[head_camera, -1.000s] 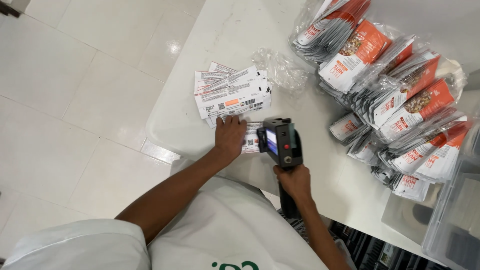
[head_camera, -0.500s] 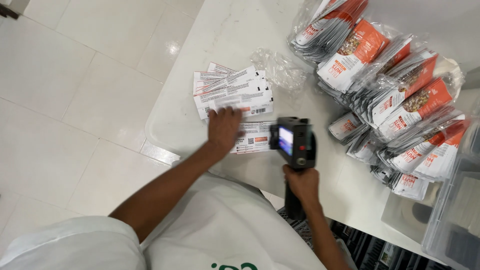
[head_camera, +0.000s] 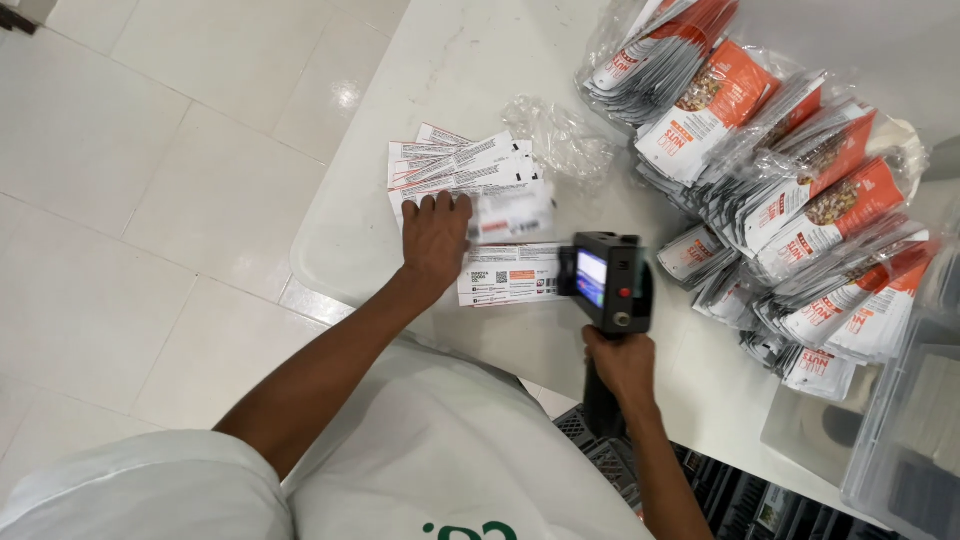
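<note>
My left hand (head_camera: 435, 240) lies flat, fingers spread, on a fanned stack of white pouches (head_camera: 470, 180) turned label side up on the white table (head_camera: 480, 60). One pouch (head_camera: 510, 275) lies apart, nearer to me, just right of that hand. My right hand (head_camera: 625, 365) grips the handle of a black handheld printer (head_camera: 605, 280) with a small lit screen. The printer's head stands at the right end of the lone pouch.
A large heap of orange-and-white snack pouches in clear bags (head_camera: 780, 190) fills the right side of the table. Crumpled clear plastic (head_camera: 565, 140) lies behind the stack. A grey bin (head_camera: 910, 440) stands at the right, a black crate (head_camera: 720, 500) below, tiled floor (head_camera: 130, 200) left.
The printer has travelled right along the lone pouch to its right end. My left hand slid up from that pouch onto the fanned stack.
</note>
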